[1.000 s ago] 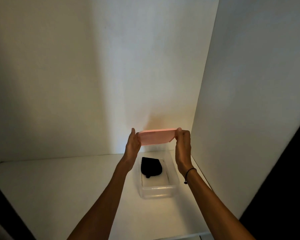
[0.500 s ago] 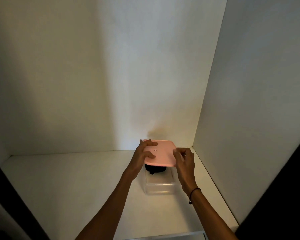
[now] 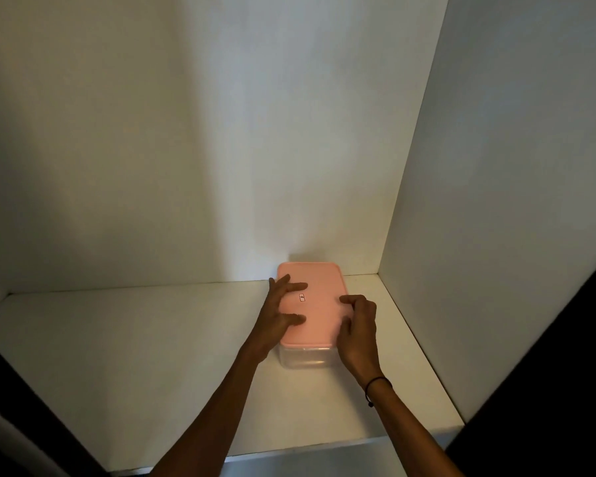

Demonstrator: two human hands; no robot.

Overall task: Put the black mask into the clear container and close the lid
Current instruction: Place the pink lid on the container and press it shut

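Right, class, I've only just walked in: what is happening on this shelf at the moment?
A person is fitting a pink lid onto a clear container that stands on a white shelf, near its back right corner. The left hand lies spread on the lid's left side; the right hand curls over its right edge. The lid covers the whole top, so the black mask cannot be seen. Whether the lid is fully pressed shut cannot be told.

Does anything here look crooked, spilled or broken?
Nothing stands out. The pink lid sits square on the clear container, both hands resting on it, on a white shelf.
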